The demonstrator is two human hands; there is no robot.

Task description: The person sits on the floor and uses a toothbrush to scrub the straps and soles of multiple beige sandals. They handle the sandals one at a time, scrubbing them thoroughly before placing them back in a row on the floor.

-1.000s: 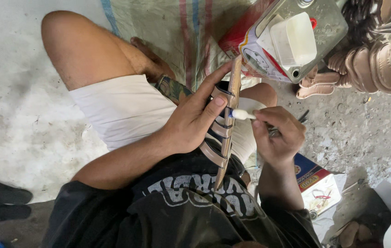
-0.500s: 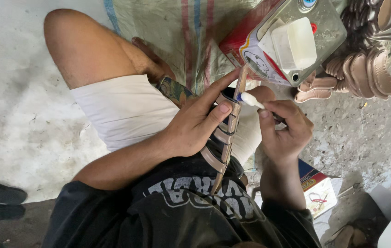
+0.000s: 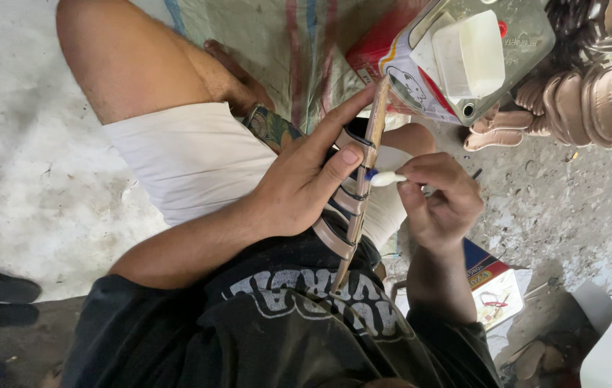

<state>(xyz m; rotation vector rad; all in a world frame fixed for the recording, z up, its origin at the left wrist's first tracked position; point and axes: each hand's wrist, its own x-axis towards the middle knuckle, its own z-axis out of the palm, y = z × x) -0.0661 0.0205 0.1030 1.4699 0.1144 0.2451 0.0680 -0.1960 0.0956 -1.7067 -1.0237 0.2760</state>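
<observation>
Here, in the head view, the left hand [image 3: 298, 190] grips a strapped sandal [image 3: 352, 197] edge-on, toe end up. Its thumb presses the straps just beside the sole edge while its fingers [image 3: 342, 118] stretch up along the far side, so the thin sole stands steady and its edge faces the other hand. The heel end rests down against the black shirt [image 3: 284, 330], which likely braces it. The right hand [image 3: 439, 197] is closed round a small white applicator [image 3: 386, 177], pinched between thumb and forefinger, its blue-tipped end touching the sole edge just beyond the left thumb tip. That placement suits dabbing along the seam where straps meet sole. Beyond the left fingertips lies a tin [image 3: 457, 65] holding a white tub, and past it a stack of brown soles [image 3: 572, 108] on the floor [image 3: 25, 144].

Against the picture half a second earlier, the applicator tip sits lower on the sole edge: then it touched near the top, close to the left fingertips, and now it meets the edge level with the thumb. The left grip looks unchanged, and the sandal stays at much the same tilt.
</observation>
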